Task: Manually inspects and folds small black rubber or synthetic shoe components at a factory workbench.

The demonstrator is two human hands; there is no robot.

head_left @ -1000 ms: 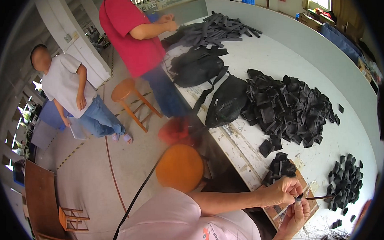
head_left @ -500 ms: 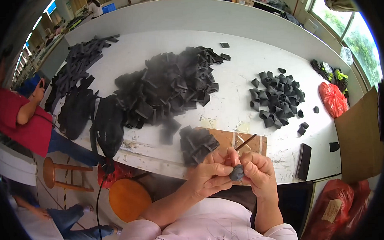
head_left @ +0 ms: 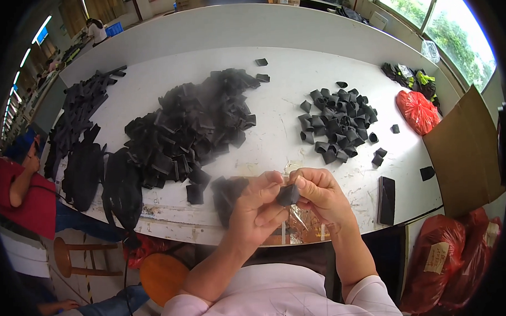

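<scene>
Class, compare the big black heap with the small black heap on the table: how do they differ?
The big heap covers far more table than the small heap. The big heap lies left, the small heap right. Pieces in the small heap look curled open; many in the big heap look flatter. Both hold black pieces on the white table.

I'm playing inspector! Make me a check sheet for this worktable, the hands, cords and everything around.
Surface: white table, scuffed along its near edge.
Pieces: black piece in hand; large black pile left, smaller black pile right.
Clutter: dark phone-like slab, red plastic bag.
Hands: left hand and right hand pinch the black piece; a thin pointed thing shows below.
Cables: dark cord beside the orange stool.
Surroundings: window upper right; person in red at left.
</scene>
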